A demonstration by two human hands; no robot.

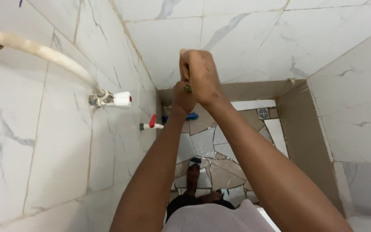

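Observation:
Both my hands are raised in front of the white marble-patterned tiled wall [245,38]. My right hand [200,75] is closed in a fist around a small object, of which only a green bit [188,88] shows below the fingers. My left hand [182,98] sits just beneath it, closed and touching the same green object. What the object is cannot be told. My feet [193,174] stand on the broken-tile mosaic floor [202,144] below.
On the left wall are a beige hose [39,50] ending at a white-handled valve [116,99] and a lower tap with a red handle [151,123]. A blue brush [191,116] lies on the floor by the far wall. A round drain [263,113] sits at the back right.

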